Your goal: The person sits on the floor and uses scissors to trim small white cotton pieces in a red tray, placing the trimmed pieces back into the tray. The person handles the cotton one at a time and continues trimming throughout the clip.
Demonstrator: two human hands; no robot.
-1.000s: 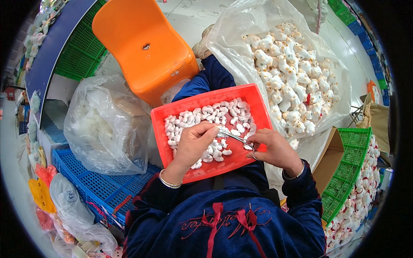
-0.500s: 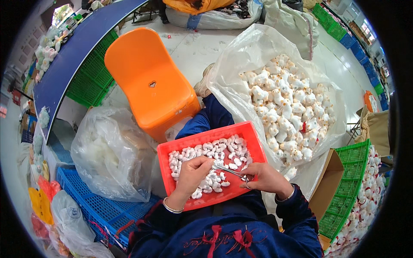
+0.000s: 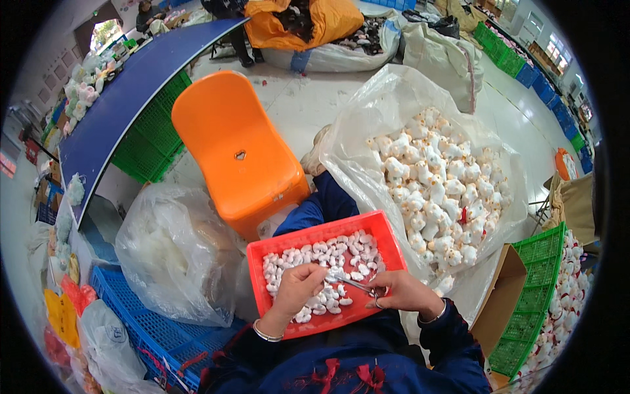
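Note:
A red plastic tray point(image 3: 261, 297) rests on my lap, holding many small white curved plush pieces point(image 3: 315, 251). Over its middle, my left hand point(image 3: 302, 287) is closed in a pinch on a small white piece, mostly hidden by the fingertips. My right hand point(image 3: 401, 289) grips slim metal forceps point(image 3: 354, 284) by the finger rings. The tips of the forceps point left and meet the piece at my left fingertips. Whether the jaws are closed is too small to tell.
An orange chair point(image 3: 239, 148) stands ahead. To the right is a clear bag point(image 3: 367, 141) full of white plush toys point(image 3: 436, 190), beside a green crate point(image 3: 535, 282) and a cardboard flap point(image 3: 500, 289). On the left are a bag of white stuffing point(image 3: 174, 253), a blue crate point(image 3: 141, 312) and a blue table point(image 3: 141, 85).
The view has tilted up slightly, so the tray, chair and bags appear lower. Both hands stay over the tray, with the forceps still at the left fingertips.

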